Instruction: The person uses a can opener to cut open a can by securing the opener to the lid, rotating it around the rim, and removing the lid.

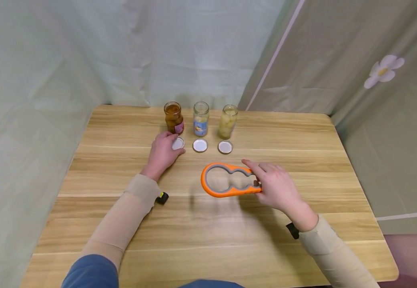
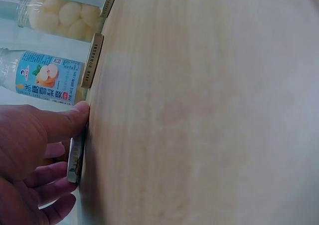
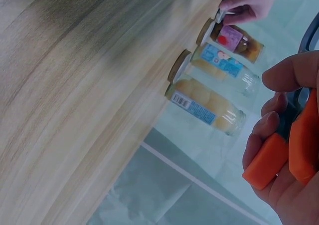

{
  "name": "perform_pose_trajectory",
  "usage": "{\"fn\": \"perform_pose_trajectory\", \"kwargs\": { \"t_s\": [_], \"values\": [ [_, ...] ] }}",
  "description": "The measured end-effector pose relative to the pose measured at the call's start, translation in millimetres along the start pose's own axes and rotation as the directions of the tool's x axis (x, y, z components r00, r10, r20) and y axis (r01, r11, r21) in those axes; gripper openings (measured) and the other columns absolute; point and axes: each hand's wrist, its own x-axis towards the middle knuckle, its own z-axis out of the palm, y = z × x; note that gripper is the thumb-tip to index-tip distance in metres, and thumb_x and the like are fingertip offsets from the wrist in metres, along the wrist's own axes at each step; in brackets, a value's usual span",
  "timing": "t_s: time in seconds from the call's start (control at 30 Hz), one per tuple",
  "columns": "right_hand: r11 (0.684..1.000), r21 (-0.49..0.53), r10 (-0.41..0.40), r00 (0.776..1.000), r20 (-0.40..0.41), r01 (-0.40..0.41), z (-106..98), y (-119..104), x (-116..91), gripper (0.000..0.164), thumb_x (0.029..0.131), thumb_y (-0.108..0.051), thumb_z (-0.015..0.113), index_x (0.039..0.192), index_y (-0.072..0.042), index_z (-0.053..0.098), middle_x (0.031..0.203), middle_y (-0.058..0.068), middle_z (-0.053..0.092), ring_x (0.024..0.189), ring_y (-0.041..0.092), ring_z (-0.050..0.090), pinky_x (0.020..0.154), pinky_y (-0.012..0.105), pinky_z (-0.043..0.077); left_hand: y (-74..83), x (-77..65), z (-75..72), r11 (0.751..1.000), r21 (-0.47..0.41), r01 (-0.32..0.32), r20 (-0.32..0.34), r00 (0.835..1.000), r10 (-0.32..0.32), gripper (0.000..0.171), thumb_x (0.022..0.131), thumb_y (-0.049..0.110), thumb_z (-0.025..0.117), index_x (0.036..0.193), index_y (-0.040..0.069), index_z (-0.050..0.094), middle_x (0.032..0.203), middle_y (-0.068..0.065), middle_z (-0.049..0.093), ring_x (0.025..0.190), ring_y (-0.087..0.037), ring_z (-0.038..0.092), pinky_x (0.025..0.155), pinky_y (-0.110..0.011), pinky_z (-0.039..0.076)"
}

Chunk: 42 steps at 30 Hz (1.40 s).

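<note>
My left hand [image 1: 163,154] pinches the rim of a jar lid [image 1: 178,143] between thumb and fingers, down at the tabletop. In the left wrist view this lid [image 2: 75,157] appears edge-on, under the thumb. Just behind it stands an open jar of dark brown fruit [image 1: 173,119]. My right hand [image 1: 278,188] grips the handle end of an orange and grey jar opener [image 1: 226,194], held above the table with its wide loop to the left. Orange handle ends [image 3: 266,160] show between the fingers in the right wrist view.
To the right stand two more open jars, a blue-labelled one [image 1: 201,127] and one of pale fruit [image 1: 227,124]. Before them lie a white lid [image 1: 200,145] and another lid [image 1: 225,147]. A curtain [image 1: 201,48] hangs behind the wooden table [image 1: 122,128].
</note>
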Motion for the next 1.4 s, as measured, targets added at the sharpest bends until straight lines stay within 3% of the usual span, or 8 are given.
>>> {"fn": "perform_pose_trajectory", "kwargs": {
  "t_s": [0.43,0.67,0.77,0.9,1.03,1.2,1.4],
  "values": [
    [0.999,0.011,0.046,0.999,0.014,-0.047,-1.7,1.3,-1.5,0.082,0.063,-0.007,0.068,0.142,-0.021,0.053,0.077,-0.005,0.054,0.067,0.016,0.052,0.063,0.039,0.048,-4.3,1.9,2.0,1.000,-0.024,0.016,-0.019,1.000,-0.017,0.072,0.074,0.035,0.087,0.134,0.007,0.059,0.128,-0.019,0.055,0.112,-0.035,0.050,0.094,-0.056,0.043],
    [0.989,0.054,0.140,0.990,0.008,-0.140,0.8,6.2,-3.7,0.047,0.071,-0.008,0.073,0.117,-0.010,0.064,0.079,-0.001,0.058,0.066,0.018,0.052,0.058,0.037,0.048,-4.8,-2.5,-3.9,0.997,-0.078,0.000,-0.061,0.998,-0.005,0.070,0.072,0.036,0.089,0.131,0.009,0.062,0.124,-0.014,0.057,0.110,-0.032,0.052,0.093,-0.054,0.044],
    [0.976,0.060,0.210,0.978,0.009,-0.210,3.9,10.9,-7.6,0.045,0.070,-0.007,0.074,0.114,-0.008,0.064,0.076,0.001,0.057,0.064,0.020,0.050,0.056,0.038,0.046,-5.4,-6.4,-6.6,0.994,-0.105,-0.004,-0.068,0.998,-0.003,0.069,0.072,0.034,0.088,0.131,0.008,0.062,0.124,-0.014,0.057,0.111,-0.032,0.052,0.095,-0.053,0.044],
    [0.940,0.066,0.334,0.943,0.007,-0.334,7.5,20.5,-13.8,0.047,0.070,-0.012,0.075,0.115,-0.006,0.063,0.074,0.001,0.056,0.059,0.020,0.049,0.050,0.036,0.044,-5.2,-12.0,-11.2,0.991,-0.130,0.008,-0.064,0.998,-0.017,0.068,0.074,0.034,0.088,0.131,0.008,0.061,0.126,-0.015,0.057,0.114,-0.032,0.051,0.098,-0.053,0.043],
    [0.882,0.085,0.463,0.886,0.018,-0.463,7.7,33.3,-19.9,0.048,0.074,-0.019,0.074,0.117,-0.004,0.060,0.076,0.002,0.057,0.058,0.021,0.051,0.049,0.038,0.043,0.6,-18.0,-17.7,0.985,-0.175,0.005,-0.068,0.998,-0.018,0.066,0.076,0.033,0.087,0.131,0.007,0.061,0.127,-0.015,0.057,0.114,-0.031,0.052,0.099,-0.052,0.043],
    [0.794,0.161,0.581,0.809,0.086,-0.587,10.1,48.9,-26.9,0.048,0.079,-0.023,0.071,0.119,-0.003,0.054,0.080,0.006,0.057,0.064,0.025,0.052,0.053,0.038,0.042,7.3,-26.2,-26.1,0.964,-0.257,-0.073,-0.130,0.991,0.040,0.059,0.078,0.027,0.085,0.129,0.006,0.063,0.119,-0.014,0.062,0.104,-0.027,0.055,0.087,-0.049,0.047],
    [0.714,0.191,0.644,0.739,0.196,-0.673,12.1,67.7,-34.5,0.059,0.086,-0.034,0.068,0.129,0.000,0.046,0.084,0.009,0.056,0.065,0.026,0.053,0.053,0.037,0.043,12.6,-40.8,-37.0,0.918,-0.364,-0.155,-0.200,0.976,0.086,0.041,0.088,0.026,0.077,0.124,0.010,0.066,0.111,-0.011,0.066,0.100,-0.025,0.058,0.075,-0.044,0.047]
  ]
}}
